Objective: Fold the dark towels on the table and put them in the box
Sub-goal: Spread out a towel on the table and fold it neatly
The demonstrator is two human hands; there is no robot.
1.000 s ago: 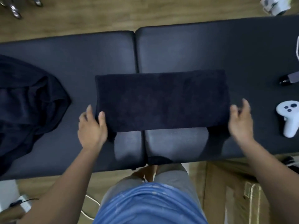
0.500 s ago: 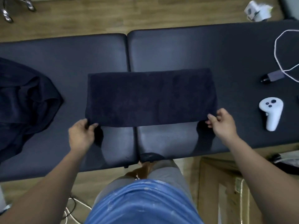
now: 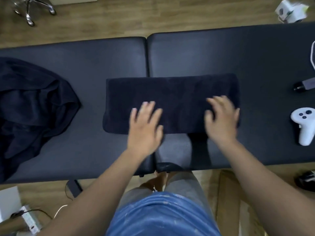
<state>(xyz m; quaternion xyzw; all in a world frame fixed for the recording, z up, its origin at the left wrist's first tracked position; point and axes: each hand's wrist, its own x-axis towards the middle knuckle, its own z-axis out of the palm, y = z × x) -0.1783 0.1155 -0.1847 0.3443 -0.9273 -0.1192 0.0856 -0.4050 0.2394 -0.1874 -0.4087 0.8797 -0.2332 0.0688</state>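
A dark towel (image 3: 172, 94), folded into a long strip, lies across the seam of the black padded table (image 3: 85, 62). My left hand (image 3: 144, 126) rests flat on its near left part, fingers spread. My right hand (image 3: 221, 120) lies flat on its near right part, fingers apart, blurred by motion. Neither hand grips the cloth. A heap of unfolded dark towels (image 3: 30, 106) sits at the table's left end. A cardboard box (image 3: 228, 198) stands on the floor under the table's near right edge, partly hidden by my right arm.
A white controller (image 3: 303, 125) lies at the table's right, with a small dark plug (image 3: 305, 84) and a white cable (image 3: 312, 57) beyond it. A chair base (image 3: 32, 9) and a white box (image 3: 289, 11) stand on the far floor. A power strip (image 3: 29, 218) lies near left.
Both hands let go of the towel's near corners and moved inward onto its top, now lying flat. The towel looks narrower front to back.
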